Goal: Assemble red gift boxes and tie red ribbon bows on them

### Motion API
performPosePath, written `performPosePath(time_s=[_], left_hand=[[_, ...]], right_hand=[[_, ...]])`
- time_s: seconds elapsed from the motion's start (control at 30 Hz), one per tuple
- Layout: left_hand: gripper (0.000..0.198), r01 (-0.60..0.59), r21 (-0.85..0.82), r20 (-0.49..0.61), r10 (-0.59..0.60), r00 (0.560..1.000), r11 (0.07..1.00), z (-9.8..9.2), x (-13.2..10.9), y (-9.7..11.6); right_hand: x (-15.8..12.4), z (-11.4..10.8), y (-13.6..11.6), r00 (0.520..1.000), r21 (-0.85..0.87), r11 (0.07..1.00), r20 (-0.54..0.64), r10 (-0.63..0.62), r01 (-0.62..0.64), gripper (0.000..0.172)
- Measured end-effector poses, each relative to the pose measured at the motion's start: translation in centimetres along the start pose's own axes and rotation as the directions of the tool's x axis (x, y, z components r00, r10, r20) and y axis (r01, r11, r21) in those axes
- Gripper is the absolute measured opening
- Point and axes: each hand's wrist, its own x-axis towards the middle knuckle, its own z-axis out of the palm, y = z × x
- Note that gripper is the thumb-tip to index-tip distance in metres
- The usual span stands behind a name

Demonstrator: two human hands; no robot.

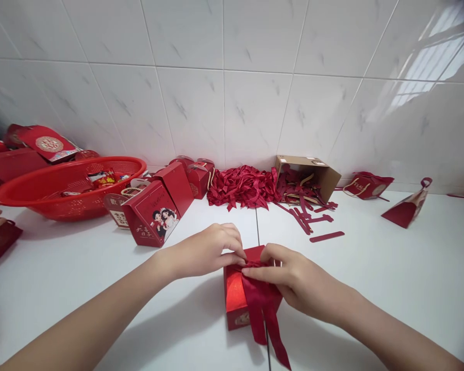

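At lower centre, the ribbon [255,299] already over the box [235,293] is being pinched by fingers [234,259] of the left hand [214,250] and right hand [305,281], its tails [275,335] hanging loose.

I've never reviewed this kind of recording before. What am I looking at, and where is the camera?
No machine here: a person works with bare hands, filmed from a camera worn on their head, looking forward and down. The right hand holds a dark red ribbon on a small red box; the left hand touches there too, its grip partly hidden. Behind, on the white table, are a red basket, a ribbon pile and a cardboard box.
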Motion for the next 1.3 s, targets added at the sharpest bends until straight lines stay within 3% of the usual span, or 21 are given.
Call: performPosePath(time_s=[0.1,0.23,0.33,0.47,0.6,0.97,1.1,1.2,1.3], left_hand=[[0.016,0.026,0.086,0.033,-0.029,0.999,0.996,-0.6,0.1,0.0],[0.016,0.087,0.138,-0.010,-0.086,0.996,0.987,-1.0,0.2,0.1],[0.012,0.099,0.109,0.015,-0.101,0.995,0.989,-1.0,0.2,0.2],[0.014,0.066,0.010,0.079,-0.067,0.995,0.998,-0.9,0.3,-0.1],[0.005,0.023,-0.033,0.139,-0.018,0.990,0.999,-0.5,0.4,-0.6],[0.009,0.061,-0.073,0.192,-0.045,0.980,0.995,0.0,0.7,-0.8],[0.019,0.085,-0.205,0.222,-0.039,0.974,0.975,0.2,1.1,-1.0],[0.016,0.132,-0.294,0.212,-0.070,0.975,0.947,0.3,1.5,-1.2],[0.023,0.189,-0.251,0.216,-0.135,0.967,0.949,0.1,1.5,-1.2]], right_hand=[[0.2,0.3,0.0,0.994,0.065,0.993,0.031,0.102,-0.103,0.023],[0.4,0.4,0.1,0.974,0.216,0.950,0.036,0.223,-0.225,0.024],[0.3,0.4,0.4,0.993,0.163,0.980,-0.007,0.118,-0.115,0.020],[0.1,0.5,1.0,0.997,-0.078,0.994,0.018,-0.074,0.075,0.027],[0.2,0.7,1.2,0.989,-0.207,0.968,0.066,-0.134,0.145,0.033],[0.2,0.6,1.5,0.985,-0.140,0.975,0.033,-0.169,0.172,0.031],[0.2,0.8,1.8,0.988,-0.134,0.980,0.075,-0.138,0.147,0.031],[0.2,1.2,2.4,0.979,-0.096,0.974,0.034,-0.201,0.204,0.030],[0.1,1.4,2.8,0.959,-0.073,0.958,-0.029,-0.281,0.278,0.032]])
